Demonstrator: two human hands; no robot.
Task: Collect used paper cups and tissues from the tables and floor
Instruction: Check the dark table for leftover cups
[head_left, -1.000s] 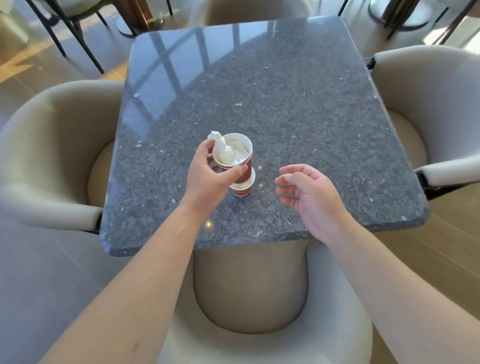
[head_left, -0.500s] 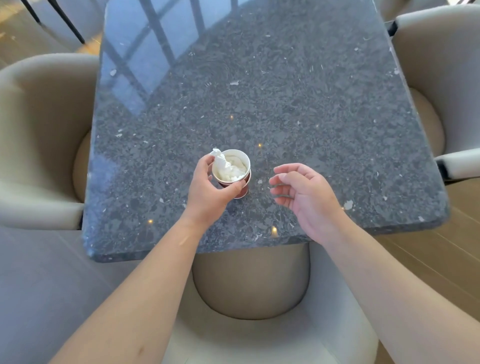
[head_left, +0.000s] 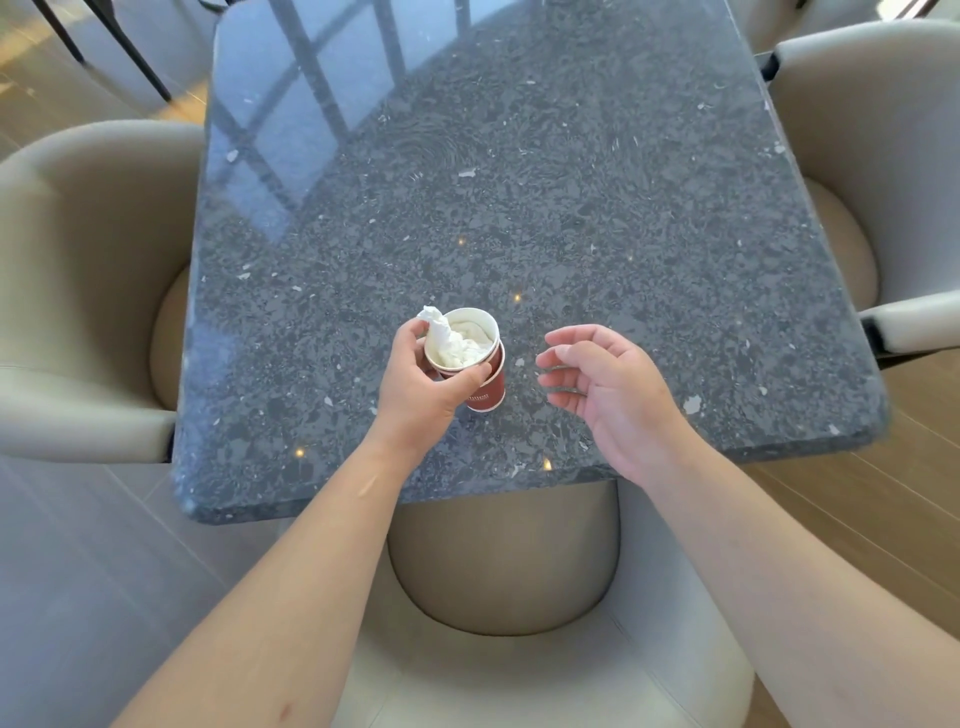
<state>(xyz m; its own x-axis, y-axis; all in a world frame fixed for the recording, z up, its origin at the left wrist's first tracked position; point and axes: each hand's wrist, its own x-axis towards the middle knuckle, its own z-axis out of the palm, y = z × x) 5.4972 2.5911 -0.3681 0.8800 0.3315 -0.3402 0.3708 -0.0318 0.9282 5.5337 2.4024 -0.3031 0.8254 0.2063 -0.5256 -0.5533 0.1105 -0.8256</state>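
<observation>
Two red paper cups are nested one inside the other near the front of the dark stone table. A crumpled white tissue fills the inner cup, with one twisted end poking up past the rim. My left hand is wrapped around the upper part of the stack, thumb and fingers on the rim. A short way to the right, above the tabletop, my right hand hovers with curled fingers apart and nothing in it.
Beige upholstered chairs stand at the left, the right and directly below me. The table rests on a round beige pedestal. Dark chair legs show at the far left on the wood floor.
The inner cup in my left hand has come down into the cup on the table, so the two are nested now. My right hand has opened slightly. The view has shifted closer.
</observation>
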